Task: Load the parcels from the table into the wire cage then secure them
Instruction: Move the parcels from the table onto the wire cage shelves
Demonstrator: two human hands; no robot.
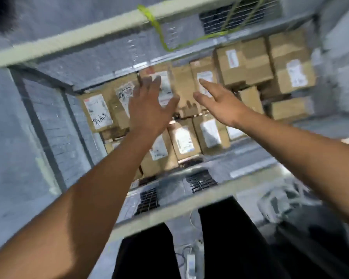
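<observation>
Straight down in the head view, the left hand (pixel 149 106) and right hand (pixel 222 103) hover over the wire cage (pixel 54 125), fingers spread, holding nothing. Brown labelled parcels (pixel 98 111) fill its floor from nine to two o'clock. A yellow strap (pixel 156 27) loops over the far rail at twelve.

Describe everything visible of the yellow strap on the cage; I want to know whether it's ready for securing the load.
The strap is a thin yellow-green band, plastic by its look. It is looped round the cage's pale far top rail, hangs slack down the mesh, then climbs rightward. It lies over no parcels, and the left hand and right hand are clear of it. Blur hides any knot or buckle.
</observation>
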